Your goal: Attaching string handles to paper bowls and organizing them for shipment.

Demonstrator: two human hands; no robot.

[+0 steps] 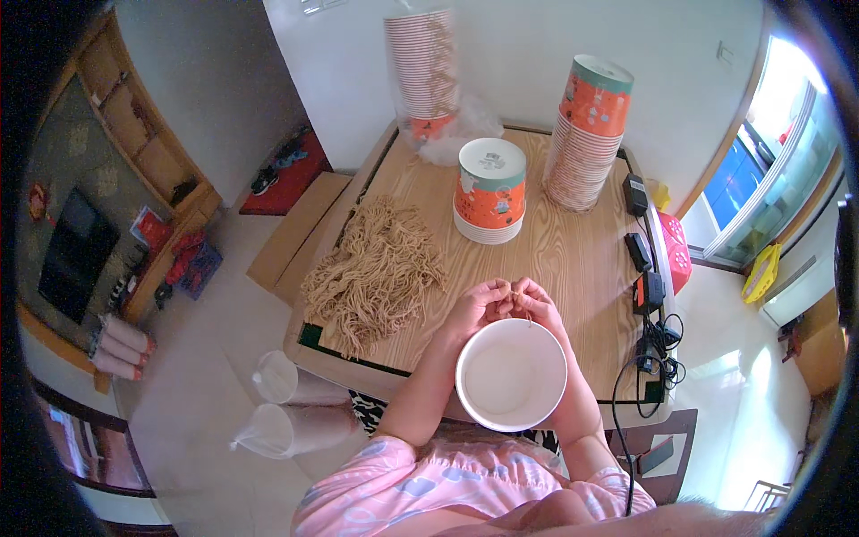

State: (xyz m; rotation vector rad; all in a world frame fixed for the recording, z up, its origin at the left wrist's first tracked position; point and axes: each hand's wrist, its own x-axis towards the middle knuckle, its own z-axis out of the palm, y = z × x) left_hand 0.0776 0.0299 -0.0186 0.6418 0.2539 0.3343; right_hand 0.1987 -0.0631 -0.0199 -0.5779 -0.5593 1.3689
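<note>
A white paper bucket (512, 376) is at the table's near edge, its open mouth facing up toward me. My left hand (483, 304) and my right hand (537, 306) meet at its far rim, both closed, thumbs and fingers pinched together. A thin tan cord (529, 319) shows at the rim by the right fingers; most of it is hidden by the hands. Left of my hands lies a loose heap of tan cords (376, 268). Beyond them, a short upside-down stack of orange and green printed buckets (490, 192) stands on the wooden table (456, 345).
Taller bucket stacks stand at the back, one in clear plastic (419, 67) and one at right (586, 134). Black adapters and cables (660, 336) line the table's right edge. A cardboard box (300, 233) and bagged bucket stacks (300, 430) are on the floor at left.
</note>
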